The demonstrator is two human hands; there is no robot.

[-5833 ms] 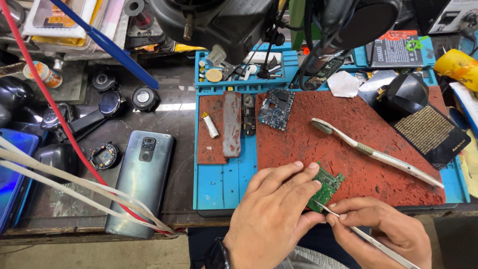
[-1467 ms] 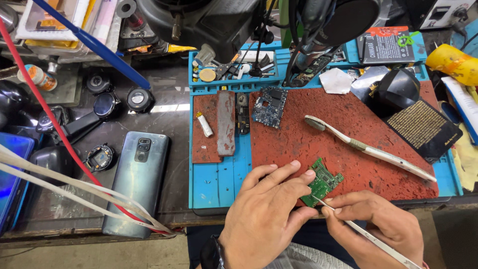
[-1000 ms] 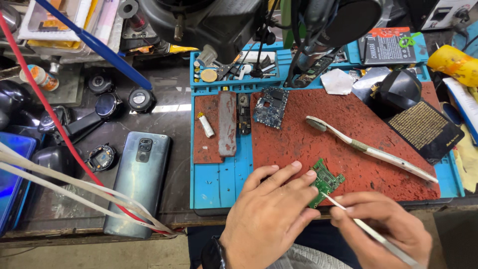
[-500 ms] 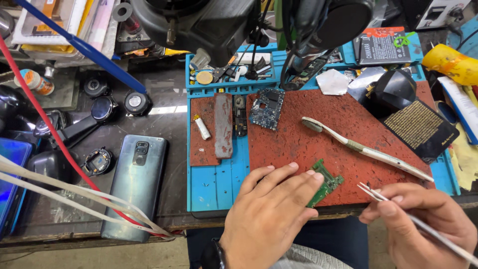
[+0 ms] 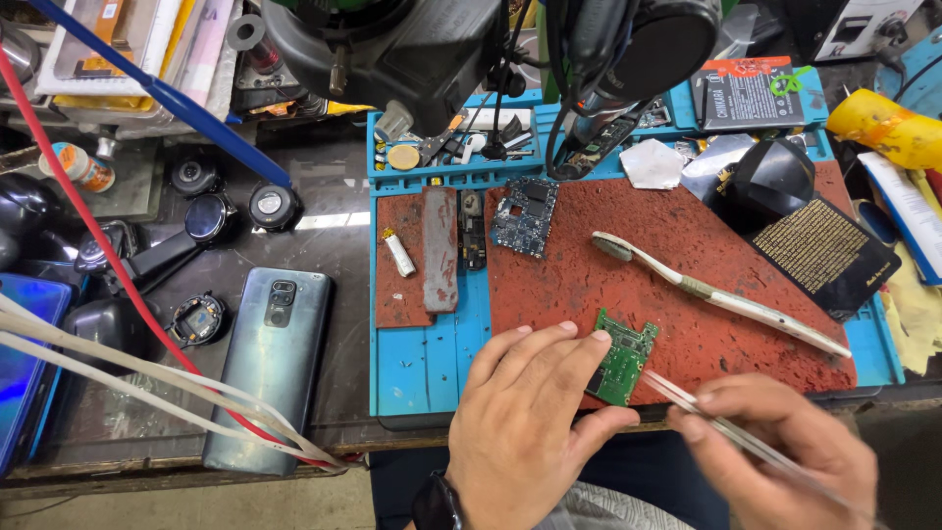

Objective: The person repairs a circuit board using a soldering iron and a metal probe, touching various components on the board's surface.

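At lower centre the left hand [image 5: 535, 417] pinches the small green circuit board [image 5: 623, 358] steady on the red mat [image 5: 687, 255], so the right hand [image 5: 775, 456], fingers closed on thin metal tweezers [image 5: 687, 397], can reach it.

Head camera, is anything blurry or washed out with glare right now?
Head view: the right hand and its tweezers are motion-blurred; the left hand and green circuit board stay sharp; a bright glare strip lies on the dark bench; the microscope at top looms soft.

Black labelled battery pack [image 5: 751, 90] top right; perhaps a blue screen [image 5: 22, 363] far left.
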